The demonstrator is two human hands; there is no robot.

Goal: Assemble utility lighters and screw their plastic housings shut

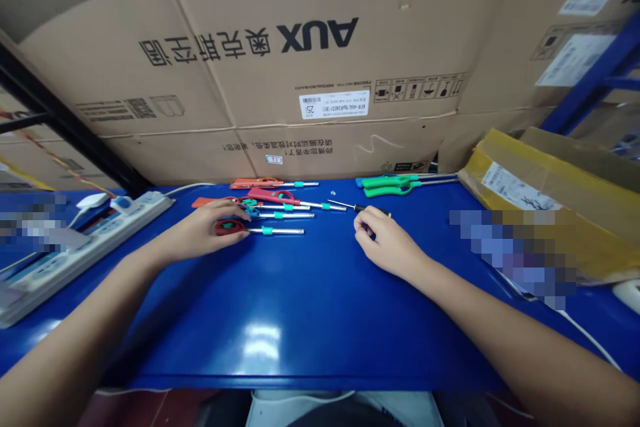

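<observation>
The right hand [389,241] pinches 1 screwdriver [357,207], tip leftward; the left hand [197,233], nearer the lighters, curls around 1 dark-red lighter [285,231], how tightly I cannot tell, rod pointing rightward.

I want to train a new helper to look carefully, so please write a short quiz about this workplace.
1. True or false: the left hand holds the slim black-handled screwdriver.
2. Which tools lie nearest the yellow-taped brown cardboard box?
A) the orange-handled ones
B) the green-handled tools with metal shafts
3. Fill in: the long white plastic power strip lies on the person's ____ side.

Key: 1. False, the right hand does; 2. B; 3. left.
</observation>
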